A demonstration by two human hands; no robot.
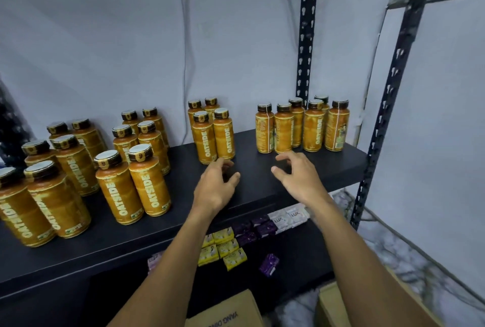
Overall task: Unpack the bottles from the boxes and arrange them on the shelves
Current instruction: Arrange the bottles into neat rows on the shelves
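Orange bottles with dark caps stand in groups on a black shelf (262, 190). One cluster stands at the far left (52, 195), another left of centre (136, 182), a block at the middle back (212, 132) and several at the right back (304, 127). My left hand (217, 185) hovers over the shelf just in front of the middle block, fingers loosely curled, holding nothing. My right hand (296, 177) hovers in front of the right group, fingers also loosely curled and empty.
A lower shelf carries small yellow packets (223, 248), purple packets (252, 229) and white soap boxes (288, 217). Cardboard boxes (228, 311) sit on the floor below. Dark slotted uprights (305, 30) stand at the right, and a cable hangs down the white wall.
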